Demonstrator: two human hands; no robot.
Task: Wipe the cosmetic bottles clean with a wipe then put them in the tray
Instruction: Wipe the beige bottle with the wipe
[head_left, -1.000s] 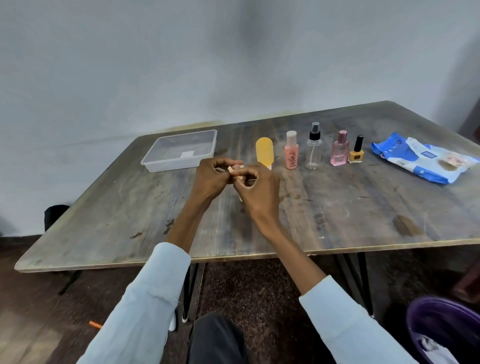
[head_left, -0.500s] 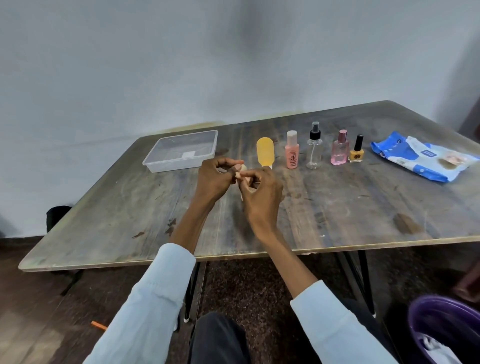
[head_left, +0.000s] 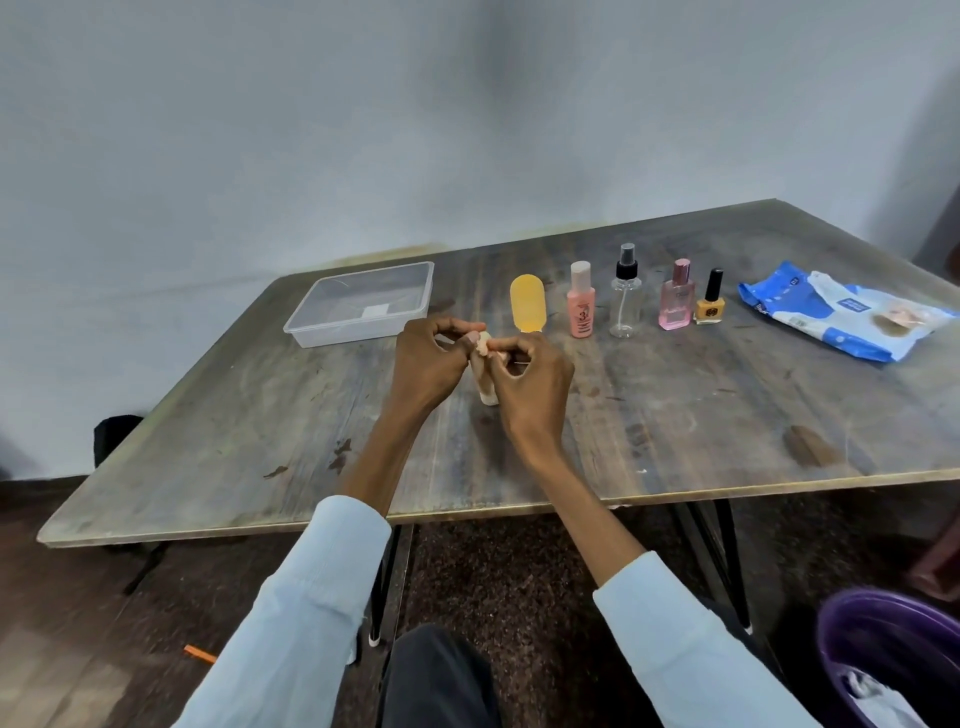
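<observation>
1. Head view, nearest: a purple bin (head_left: 878, 660) sits on the floor at lower right.
2. Both hands meet above the table (head_left: 675, 415); left hand (head_left: 423, 366) and right hand (head_left: 530, 384) pinch a small beige bottle (head_left: 485, 376), mostly hidden between them.
3. Beyond stand five bottles: yellow bottle (head_left: 528, 303), pink bottle (head_left: 582, 306), clear spray bottle (head_left: 625, 299), perfume bottle (head_left: 677, 296), nail polish (head_left: 710, 304).
4. Farther left lies the tray (head_left: 358, 304); right, the wipes pack (head_left: 841, 317).

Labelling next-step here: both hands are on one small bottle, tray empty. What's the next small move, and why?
Probably keep rubbing the small beige bottle before moving it. The left hand and right hand both pinch at its top, it is not over the tray, and five more bottles wait in the row.
</observation>
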